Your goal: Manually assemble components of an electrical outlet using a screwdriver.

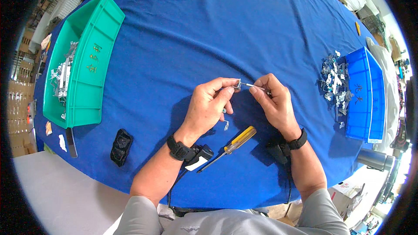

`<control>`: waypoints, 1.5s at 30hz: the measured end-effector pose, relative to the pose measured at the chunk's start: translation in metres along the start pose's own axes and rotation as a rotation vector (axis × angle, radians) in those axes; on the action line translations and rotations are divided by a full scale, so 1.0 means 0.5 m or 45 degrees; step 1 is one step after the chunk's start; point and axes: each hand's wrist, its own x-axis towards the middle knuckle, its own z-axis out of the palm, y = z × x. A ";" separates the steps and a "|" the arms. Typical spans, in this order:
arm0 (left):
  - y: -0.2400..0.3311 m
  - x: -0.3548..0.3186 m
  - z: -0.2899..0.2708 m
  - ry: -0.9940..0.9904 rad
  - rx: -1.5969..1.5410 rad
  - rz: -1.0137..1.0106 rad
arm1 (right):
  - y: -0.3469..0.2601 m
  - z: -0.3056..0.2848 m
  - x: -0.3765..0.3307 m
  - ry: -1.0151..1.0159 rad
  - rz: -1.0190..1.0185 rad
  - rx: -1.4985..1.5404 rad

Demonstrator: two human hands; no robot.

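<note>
Our left hand point(209, 104) pinches a small bent metal bracket point(237, 84) while our right hand point(274, 102) grips a thin metal pin point(250, 85) meeting it, above the blue cloth desk point(209, 30). A yellow-handled screwdriver point(228, 147) lies below, beside one tiny metal clip point(226, 125).

A white cardboard box point(346, 190), perhaps open, stands lower right.
</note>
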 end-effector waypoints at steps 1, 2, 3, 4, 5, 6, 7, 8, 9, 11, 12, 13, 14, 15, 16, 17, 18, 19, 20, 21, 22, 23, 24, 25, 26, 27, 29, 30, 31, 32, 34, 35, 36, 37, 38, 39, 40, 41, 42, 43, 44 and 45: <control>0.002 0.000 0.000 0.000 0.002 -0.004 | -0.004 0.002 -0.001 -0.001 0.037 0.027; 0.003 0.001 0.000 -0.001 0.005 -0.009 | -0.009 0.002 -0.002 -0.001 0.075 0.055; 0.005 0.000 0.000 0.003 0.013 -0.016 | -0.012 0.002 -0.002 -0.002 0.112 0.082; 0.007 -0.001 0.001 0.006 0.021 -0.024 | -0.012 0.001 -0.002 -0.004 0.117 0.074; 0.008 -0.001 0.002 0.009 0.029 -0.031 | -0.012 0.000 -0.002 -0.007 0.123 0.067; 0.006 -0.001 0.001 0.010 0.025 -0.019 | -0.011 0.000 -0.002 -0.010 0.128 0.062; 0.004 -0.001 0.000 0.012 0.022 -0.008 | -0.007 -0.003 -0.002 -0.055 0.191 0.034; 0.003 -0.001 0.000 0.014 0.018 0.004 | 0.001 -0.009 -0.003 -0.100 0.253 0.007; 0.004 -0.001 0.000 0.011 0.018 -0.002 | 0.006 -0.013 -0.003 -0.144 0.316 -0.022; 0.005 -0.002 0.001 0.005 0.018 -0.015 | 0.008 -0.009 -0.002 -0.087 0.225 0.061; 0.006 -0.002 0.001 0.012 0.010 -0.013 | 0.007 -0.007 -0.002 -0.059 0.179 0.102; 0.006 -0.001 0.002 0.019 0.002 -0.010 | 0.007 -0.006 -0.002 -0.052 0.157 0.098; 0.006 -0.001 0.002 0.026 -0.006 -0.007 | 0.007 -0.005 -0.002 -0.044 0.136 0.094; 0.005 -0.001 0.002 0.026 -0.006 -0.013 | 0.006 -0.004 -0.002 -0.037 0.115 0.090; 0.005 0.000 0.002 0.027 -0.006 -0.018 | 0.001 -0.002 -0.002 -0.023 0.125 0.089; 0.005 0.000 0.002 0.027 -0.006 -0.024 | -0.008 0.000 -0.001 -0.008 0.136 0.088; 0.006 0.000 0.002 0.032 0.001 -0.021 | -0.013 0.001 -0.001 0.007 0.147 0.087; 0.008 -0.001 0.002 0.037 0.009 -0.018 | -0.009 -0.001 -0.002 -0.027 0.157 0.050; 0.009 -0.002 0.002 0.041 0.017 -0.016 | -0.001 -0.004 -0.003 -0.062 0.167 0.014; 0.008 -0.002 0.002 0.039 0.018 -0.013 | 0.003 -0.007 -0.004 -0.095 0.177 -0.024; 0.005 -0.001 0.002 0.036 0.020 -0.011 | 0.005 -0.006 -0.003 -0.077 0.151 -0.029; 0.004 -0.001 0.003 0.034 0.022 -0.008 | 0.005 -0.005 -0.002 -0.058 0.124 -0.035; 0.004 0.000 0.002 0.018 0.029 -0.014 | 0.005 -0.004 -0.002 -0.040 0.098 -0.041; 0.005 0.001 0.001 0.003 0.036 -0.019 | 0.004 -0.005 -0.003 -0.032 0.112 -0.022; 0.004 0.002 0.001 -0.013 0.043 -0.025 | 0.002 -0.005 -0.003 -0.024 0.126 -0.003; 0.004 0.002 0.002 -0.005 0.047 -0.001 | 0.000 -0.005 -0.002 -0.016 0.139 0.018; 0.002 -0.001 0.007 0.010 0.056 0.047 | -0.003 -0.006 -0.002 0.000 0.100 -0.029; 0.003 0.000 0.007 0.006 0.061 0.044 | -0.003 -0.006 -0.003 0.009 0.081 -0.054; 0.004 -0.001 0.007 0.001 0.066 0.042 | -0.003 -0.005 -0.003 0.024 0.068 -0.032; 0.004 0.000 0.008 -0.004 0.071 0.039 | -0.003 -0.004 -0.004 0.039 0.056 -0.011; 0.004 -0.001 0.006 -0.007 0.068 0.044 | -0.003 -0.001 -0.004 0.056 0.052 0.049; 0.003 -0.001 0.006 -0.009 0.066 0.047 | -0.002 0.000 -0.004 0.060 0.062 0.086; 0.002 -0.001 0.005 -0.013 0.065 0.050 | -0.001 0.002 -0.004 0.065 0.072 0.122; 0.002 -0.001 0.005 -0.017 0.064 0.054 | 0.000 0.003 -0.004 0.070 0.089 0.142; 0.002 -0.001 0.004 -0.020 0.063 0.057 | 0.000 0.005 -0.004 0.075 0.105 0.162; 0.002 -0.001 0.004 -0.017 0.057 0.045 | 0.000 0.006 -0.003 0.081 0.121 0.182; 0.002 -0.001 0.005 -0.013 0.052 0.034 | 0.002 0.001 -0.002 0.024 0.162 0.125; 0.003 0.000 0.005 -0.010 0.047 0.022 | 0.006 -0.008 -0.002 -0.032 0.203 0.069; 0.002 0.000 0.004 -0.016 0.046 0.030 | 0.008 -0.013 -0.003 -0.088 0.244 0.013; 0.001 0.000 0.004 -0.022 0.046 0.039 | 0.010 -0.012 -0.003 -0.077 0.236 -0.004; 0.000 0.000 0.003 -0.027 0.045 0.047 | 0.012 -0.010 -0.005 -0.067 0.227 -0.020; -0.001 0.000 0.003 -0.024 0.039 0.044 | 0.013 -0.009 -0.006 -0.056 0.219 -0.037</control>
